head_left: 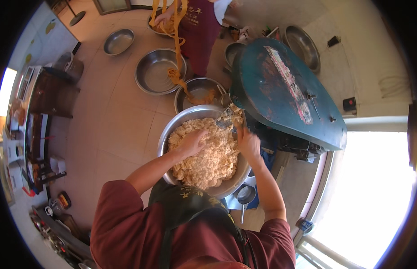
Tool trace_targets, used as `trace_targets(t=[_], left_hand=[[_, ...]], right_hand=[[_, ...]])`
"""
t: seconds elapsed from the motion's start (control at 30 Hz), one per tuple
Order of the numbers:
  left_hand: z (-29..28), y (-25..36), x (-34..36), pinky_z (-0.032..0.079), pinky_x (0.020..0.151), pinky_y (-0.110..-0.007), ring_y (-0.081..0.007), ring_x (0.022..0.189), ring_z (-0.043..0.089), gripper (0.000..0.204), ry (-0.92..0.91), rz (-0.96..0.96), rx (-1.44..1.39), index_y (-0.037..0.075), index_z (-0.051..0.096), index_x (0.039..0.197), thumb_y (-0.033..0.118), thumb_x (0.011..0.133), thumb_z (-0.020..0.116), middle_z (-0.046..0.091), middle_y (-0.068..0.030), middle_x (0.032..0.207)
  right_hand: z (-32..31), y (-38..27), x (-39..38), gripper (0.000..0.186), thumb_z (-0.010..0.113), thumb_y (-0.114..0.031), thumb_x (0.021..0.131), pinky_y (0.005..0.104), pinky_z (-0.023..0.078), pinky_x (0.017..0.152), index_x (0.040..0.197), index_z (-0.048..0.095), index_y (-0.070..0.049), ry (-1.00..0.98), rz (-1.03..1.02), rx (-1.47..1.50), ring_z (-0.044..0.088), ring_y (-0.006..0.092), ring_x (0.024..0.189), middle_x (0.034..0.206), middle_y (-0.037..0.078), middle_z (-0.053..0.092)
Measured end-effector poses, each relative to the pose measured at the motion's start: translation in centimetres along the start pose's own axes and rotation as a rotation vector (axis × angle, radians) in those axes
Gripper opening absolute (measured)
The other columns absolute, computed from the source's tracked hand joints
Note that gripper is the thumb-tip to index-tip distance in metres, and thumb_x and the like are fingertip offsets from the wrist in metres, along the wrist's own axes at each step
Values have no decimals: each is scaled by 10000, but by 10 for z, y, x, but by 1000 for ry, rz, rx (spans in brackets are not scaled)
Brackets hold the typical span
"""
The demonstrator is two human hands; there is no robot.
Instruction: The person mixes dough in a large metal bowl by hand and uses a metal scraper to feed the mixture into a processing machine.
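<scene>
A large steel basin [165, 139] in front of me is heaped with pale crumbly dough [208, 162]. My left hand [193, 142] rests on the heap, its fingers curled into the crumbs and partly hidden by them. Over the basin's right side is my right hand [249, 143], fingers stretched forward beside the dough-smeared metal feed end [224, 120] of a dark green machine [280, 85]. More crumbs cling around that feed end. Just beyond the basin, an orange-brown dough strip [178, 78] trails down into another steel basin [184, 92].
Across from me stands a person in a dark red apron [199, 38], one hand at a pan with dough strips. An empty-looking steel basin [157, 71] and a smaller one [119, 41] lie on the tiled floor. A saucepan [246, 194] sits below my right forearm. Shelving [51, 96] lines the left.
</scene>
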State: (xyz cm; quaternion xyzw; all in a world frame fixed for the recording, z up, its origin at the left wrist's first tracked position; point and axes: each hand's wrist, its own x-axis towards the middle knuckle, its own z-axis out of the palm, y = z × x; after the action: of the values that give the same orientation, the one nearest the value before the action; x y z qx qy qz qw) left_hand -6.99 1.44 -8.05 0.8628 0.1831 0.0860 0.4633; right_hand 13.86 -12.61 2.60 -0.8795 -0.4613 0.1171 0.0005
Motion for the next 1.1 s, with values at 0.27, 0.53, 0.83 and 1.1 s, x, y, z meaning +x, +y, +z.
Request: trace_targets(t=[0.27, 0.53, 0.83, 1.1], left_hand=[[-2, 5, -21, 491, 878, -459, -353, 1025, 594, 502, -125, 95, 92, 66, 549, 1251, 54, 769, 687, 600, -162, 1115], [-8, 25, -15, 534, 830, -393, -306, 1026, 617, 482, -47, -80, -281, 60, 547, 1265, -12, 811, 690, 578, -155, 1174], [-10, 48, 14, 532, 910, -392, -299, 1070, 630, 477, -39, -363, -625, 0, 486, 1348, 49, 897, 635, 544, -208, 1284], [11, 26, 6, 570, 831, -346, -266, 1033, 661, 416, 5, -161, -414, 9, 481, 1323, 207, 984, 620, 511, -207, 1310]], right_hand=[[6, 3, 45, 382, 466, -333, 1000, 524, 565, 677, 1248, 600, -75, 29, 67, 37, 678, 437, 736, 861, 247, 694], [17, 21, 43, 412, 478, -399, 998, 539, 547, 699, 930, 619, -18, 61, 144, -13, 684, 442, 772, 810, 272, 685], [27, 22, 44, 376, 518, -364, 984, 534, 553, 700, 951, 615, -2, 57, 179, -32, 693, 427, 780, 839, 272, 691], [34, 12, 30, 355, 536, -361, 978, 526, 556, 669, 970, 613, -14, 108, 104, 42, 690, 417, 726, 760, 249, 684]])
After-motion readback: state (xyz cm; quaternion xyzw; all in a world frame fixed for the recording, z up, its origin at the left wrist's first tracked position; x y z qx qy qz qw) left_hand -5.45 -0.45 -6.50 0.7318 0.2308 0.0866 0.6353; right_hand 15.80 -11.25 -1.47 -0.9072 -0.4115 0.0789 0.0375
